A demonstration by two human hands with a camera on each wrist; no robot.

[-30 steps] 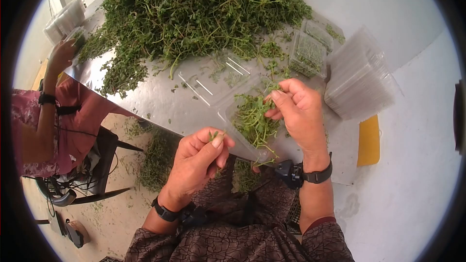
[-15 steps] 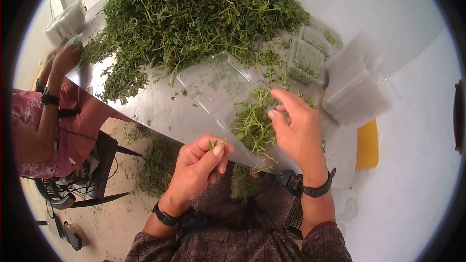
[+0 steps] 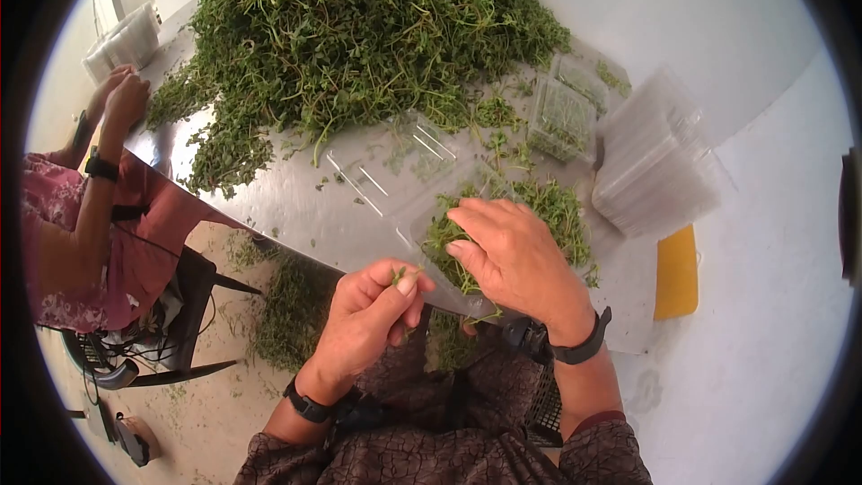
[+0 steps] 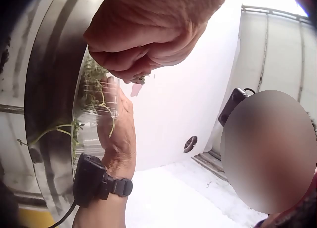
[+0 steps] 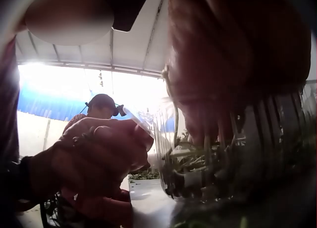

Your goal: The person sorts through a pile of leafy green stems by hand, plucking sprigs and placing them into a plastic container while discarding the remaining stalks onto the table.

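Note:
My left hand pinches a small green sprig between thumb and forefinger, just beside the near edge of the table. To its right, my right hand lies over leafy green stems in a clear plastic clamshell box, fingers fairly straight. In the right wrist view, fingertips reach down into the box among the stems. The box's clear lid lies folded back on the table. Loose greens show beyond the right hand's far side, and some stems hang over the box's near edge.
A large heap of greens covers the back of the metal table. Filled boxes and a tall stack of empty clear boxes stand at the right. Another person's hands work at the left end. More greens lie below the table.
My right hand has let go of the greens, spread its fingers, and come down over the box, moving left. My left hand stays nearly still with its sprig.

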